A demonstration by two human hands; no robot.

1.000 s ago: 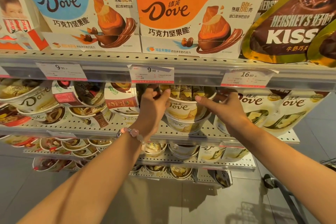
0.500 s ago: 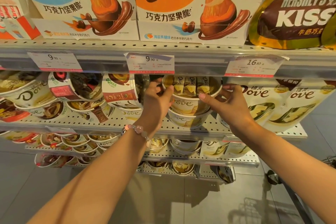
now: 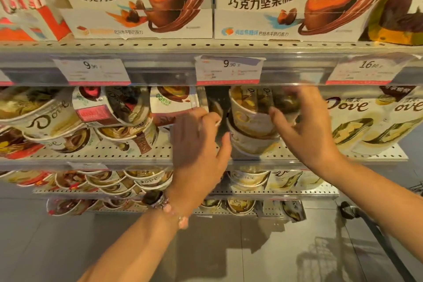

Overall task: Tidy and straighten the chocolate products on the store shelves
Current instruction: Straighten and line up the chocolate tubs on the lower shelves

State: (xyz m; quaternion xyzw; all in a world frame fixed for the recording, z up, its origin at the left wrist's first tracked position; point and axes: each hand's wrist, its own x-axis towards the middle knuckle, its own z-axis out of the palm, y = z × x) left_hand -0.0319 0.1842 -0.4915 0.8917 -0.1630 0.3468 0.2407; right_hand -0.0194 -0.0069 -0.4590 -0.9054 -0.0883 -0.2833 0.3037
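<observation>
Dove cups (image 3: 249, 121), stacked, gripped by right hand (image 3: 304, 130); left hand (image 3: 199, 144) unclenched beside them.

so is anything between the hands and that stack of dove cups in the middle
Nothing visible. The right hand already has its fingers on the top cup of the stack. The left hand sits just left of the lower cup, with only a dark gap between.

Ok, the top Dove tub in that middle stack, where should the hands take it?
Take the top Dove tub by its side wall just under the wide rim, a hand on each flank, coming from the front. It flares upward, so the rim stops slipping. The right hand is already there; the left hand is beside it.
</observation>
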